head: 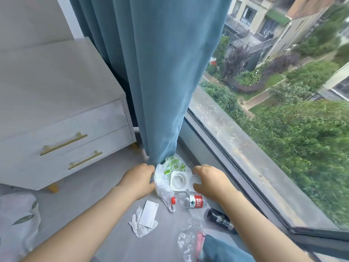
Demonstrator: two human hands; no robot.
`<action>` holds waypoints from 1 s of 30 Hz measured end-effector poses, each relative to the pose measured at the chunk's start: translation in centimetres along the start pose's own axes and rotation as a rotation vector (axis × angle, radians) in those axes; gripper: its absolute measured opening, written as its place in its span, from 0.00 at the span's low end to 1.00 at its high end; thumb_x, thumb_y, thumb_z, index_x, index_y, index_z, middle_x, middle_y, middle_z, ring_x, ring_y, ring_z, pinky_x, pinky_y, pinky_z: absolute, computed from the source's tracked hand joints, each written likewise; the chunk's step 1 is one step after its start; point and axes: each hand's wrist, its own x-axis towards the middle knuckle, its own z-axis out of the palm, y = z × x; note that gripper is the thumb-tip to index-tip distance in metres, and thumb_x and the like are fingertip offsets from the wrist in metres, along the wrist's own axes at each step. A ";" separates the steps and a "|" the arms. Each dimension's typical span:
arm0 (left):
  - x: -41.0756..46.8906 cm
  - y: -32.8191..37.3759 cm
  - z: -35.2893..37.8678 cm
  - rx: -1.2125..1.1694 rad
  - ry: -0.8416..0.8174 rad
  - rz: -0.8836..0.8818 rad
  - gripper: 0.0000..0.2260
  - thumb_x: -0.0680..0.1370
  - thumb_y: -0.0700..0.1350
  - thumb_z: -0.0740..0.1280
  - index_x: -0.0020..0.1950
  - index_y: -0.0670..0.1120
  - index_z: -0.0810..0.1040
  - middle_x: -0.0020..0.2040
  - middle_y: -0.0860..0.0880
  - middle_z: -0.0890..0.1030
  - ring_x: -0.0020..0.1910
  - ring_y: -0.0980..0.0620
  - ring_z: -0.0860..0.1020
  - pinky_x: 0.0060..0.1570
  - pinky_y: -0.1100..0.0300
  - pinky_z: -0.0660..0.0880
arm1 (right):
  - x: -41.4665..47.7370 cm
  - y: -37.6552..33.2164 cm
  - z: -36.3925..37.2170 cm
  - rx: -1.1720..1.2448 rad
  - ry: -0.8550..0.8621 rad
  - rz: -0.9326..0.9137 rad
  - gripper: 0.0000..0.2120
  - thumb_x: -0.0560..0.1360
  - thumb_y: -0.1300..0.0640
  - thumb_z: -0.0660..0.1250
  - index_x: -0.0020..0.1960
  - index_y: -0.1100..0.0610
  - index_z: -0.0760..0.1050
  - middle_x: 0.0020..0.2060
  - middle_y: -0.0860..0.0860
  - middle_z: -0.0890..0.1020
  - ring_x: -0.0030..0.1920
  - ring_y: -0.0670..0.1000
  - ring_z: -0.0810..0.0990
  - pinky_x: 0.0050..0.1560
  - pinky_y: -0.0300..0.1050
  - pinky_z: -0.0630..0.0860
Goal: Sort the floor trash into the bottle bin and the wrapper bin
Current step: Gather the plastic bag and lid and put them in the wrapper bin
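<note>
- Head view down onto grey floor (90, 186); white drawer unit (56, 133) at left of frame, floor-level window (273, 129) at right, blue curtain (160, 72) down the centre with its hem on the trash.
- Heap at lower centre: white plastic bag (171, 166) with green print, tucked under the hem; clear blister tray (178, 181) with two round wells on top of it; water bottle (193, 201), red label and red cap, on its side just below the tray.
- Dark bottle (219, 218) further down-right, partly behind the right forearm.
- Lower centre-left: white card (148, 214) on a crumpled white wrapper (140, 226); clear film wrapper (188, 239) near the bottom edge.
- Neither bin in frame.
- Left hand (138, 178): fingers curled tight together on the bag's left edge, hard against the hem. Bag alone or bag plus cloth in the pinch, cannot tell.
- Right hand (210, 181): arched over the tray's right end, fingers and thumb curled round its rim, seemingly clamped on it.
- Step in hand, by judgement: bag and tray up together, bound for the wrapper bin.
- Risk: hem caught in the left pinch. Curtain dragged along, or thin film torn on the pull.
- Risk: tray loose on slick film. Likely to slide off with an uneven two-handed lift.
- Risk: bag's tail right beside the bottle cap. Bottle nudged on the lift, free to roll toward the window frame.
- Risk: rigid tray neither bottle nor plain wrapper. Easy to misfile.
</note>
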 end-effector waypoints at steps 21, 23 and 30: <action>10.2 -10.0 26.7 0.325 -0.032 0.084 0.17 0.76 0.59 0.61 0.53 0.47 0.72 0.52 0.49 0.75 0.50 0.47 0.75 0.48 0.55 0.72 | 7.7 7.9 25.9 -0.338 0.028 -0.054 0.16 0.73 0.53 0.64 0.60 0.56 0.73 0.54 0.53 0.79 0.55 0.57 0.78 0.51 0.49 0.77; 9.8 -10.3 26.8 0.289 -0.028 0.065 0.17 0.76 0.59 0.61 0.54 0.47 0.73 0.54 0.49 0.76 0.52 0.47 0.75 0.51 0.55 0.73 | 7.2 7.8 26.4 -0.342 0.010 -0.063 0.16 0.73 0.53 0.64 0.60 0.56 0.73 0.53 0.53 0.78 0.55 0.57 0.78 0.52 0.49 0.77; 10.0 -9.8 26.6 0.147 0.016 -0.010 0.21 0.76 0.61 0.60 0.57 0.46 0.74 0.55 0.48 0.77 0.54 0.47 0.76 0.53 0.53 0.74 | 8.3 5.7 27.5 -0.345 -0.019 -0.117 0.19 0.74 0.53 0.64 0.63 0.57 0.71 0.57 0.53 0.76 0.57 0.56 0.77 0.52 0.48 0.76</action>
